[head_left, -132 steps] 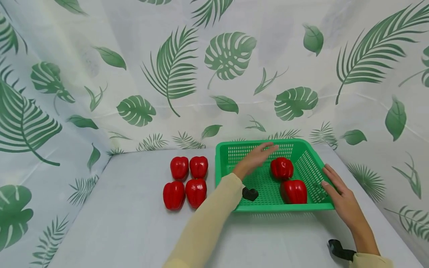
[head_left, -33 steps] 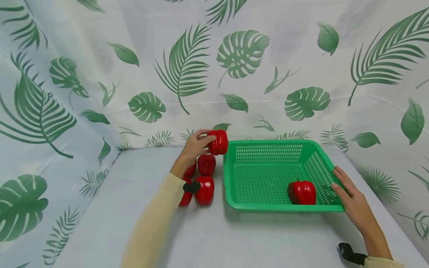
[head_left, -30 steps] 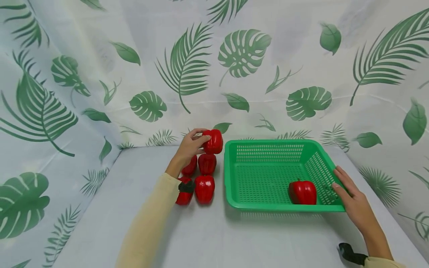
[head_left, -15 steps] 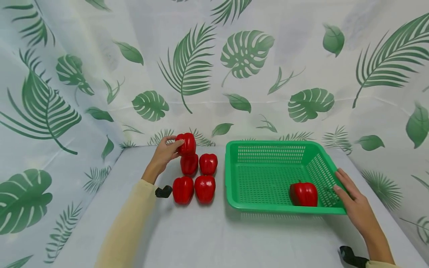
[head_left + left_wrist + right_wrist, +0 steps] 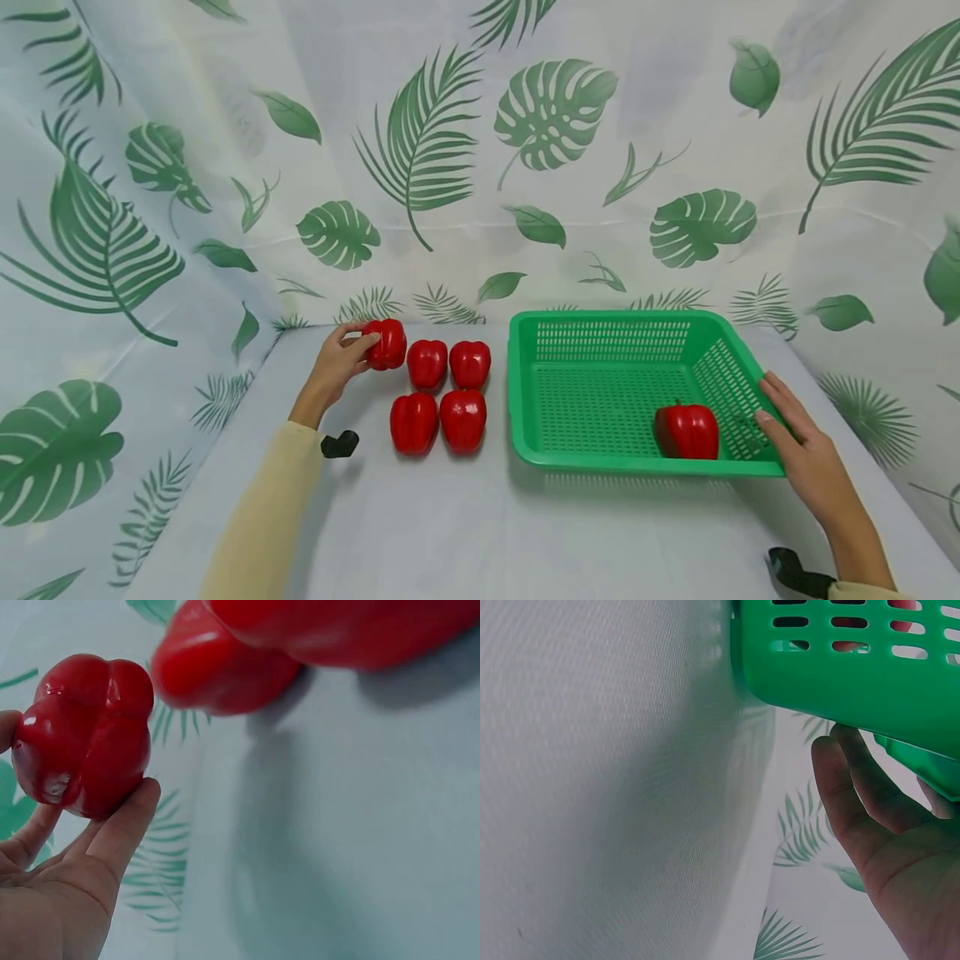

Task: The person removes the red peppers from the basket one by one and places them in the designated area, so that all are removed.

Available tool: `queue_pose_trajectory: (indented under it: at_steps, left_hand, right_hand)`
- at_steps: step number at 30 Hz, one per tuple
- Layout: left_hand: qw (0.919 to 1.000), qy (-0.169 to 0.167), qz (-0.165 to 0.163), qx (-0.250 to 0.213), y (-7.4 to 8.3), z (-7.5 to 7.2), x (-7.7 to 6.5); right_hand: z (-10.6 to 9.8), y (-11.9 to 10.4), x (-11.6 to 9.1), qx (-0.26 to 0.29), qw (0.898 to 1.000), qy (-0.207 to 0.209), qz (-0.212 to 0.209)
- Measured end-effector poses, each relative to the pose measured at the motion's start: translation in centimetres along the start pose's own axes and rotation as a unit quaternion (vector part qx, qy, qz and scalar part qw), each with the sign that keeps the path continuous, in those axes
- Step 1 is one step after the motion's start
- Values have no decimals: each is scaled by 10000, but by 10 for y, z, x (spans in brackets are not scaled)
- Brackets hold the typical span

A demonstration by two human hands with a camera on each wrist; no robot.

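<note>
My left hand (image 5: 339,367) pinches a red bell pepper (image 5: 387,343) between thumb and fingers, left of the back row of peppers. In the left wrist view the pepper (image 5: 84,735) shows its lobed underside, fingertips on its sides. Two rows of red bell peppers stand beside it: a back-left pepper (image 5: 427,364), a back-right pepper (image 5: 470,364), a front-left pepper (image 5: 414,423) and a front-right pepper (image 5: 463,421). My right hand (image 5: 813,458) touches the right side of a green plastic basket (image 5: 600,467) with extended fingers. One pepper (image 5: 687,431) lies inside, front right.
A white cloth covers the table (image 5: 420,533). Behind it hangs a leaf-patterned curtain (image 5: 442,167). Black wrist mounts (image 5: 340,444) stick out from both sleeves. In the right wrist view the slotted basket wall (image 5: 840,682) overhangs the fingers.
My left hand took a second pepper out of the basket, carried it left past the standing peppers and lowered it beside the back row. The right hand stays at the basket's side.
</note>
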State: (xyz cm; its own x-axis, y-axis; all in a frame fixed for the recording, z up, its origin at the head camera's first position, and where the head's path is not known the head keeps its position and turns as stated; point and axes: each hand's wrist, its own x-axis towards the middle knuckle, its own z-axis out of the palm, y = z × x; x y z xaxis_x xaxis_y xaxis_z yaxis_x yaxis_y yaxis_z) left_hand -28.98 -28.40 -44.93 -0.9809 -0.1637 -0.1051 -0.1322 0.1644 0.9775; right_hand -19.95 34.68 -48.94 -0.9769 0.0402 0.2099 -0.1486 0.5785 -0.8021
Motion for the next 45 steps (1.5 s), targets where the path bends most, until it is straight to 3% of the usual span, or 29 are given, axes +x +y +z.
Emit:
queue_pose_trajectory:
  at_steps: [12,25,45]
  left_hand:
    - [9995,110,-275,46,-32,-8,9]
    - [9985,-31,-471,293,-50,-7,13]
    - [9966,-514,-422,490,-51,-1,9]
  right_hand:
    - [-1,0,-2,60,9999,28,-115]
    - [0,3,-1,52,9998,54,-196]
    - [-1,0,-3,68,9999,26,-80]
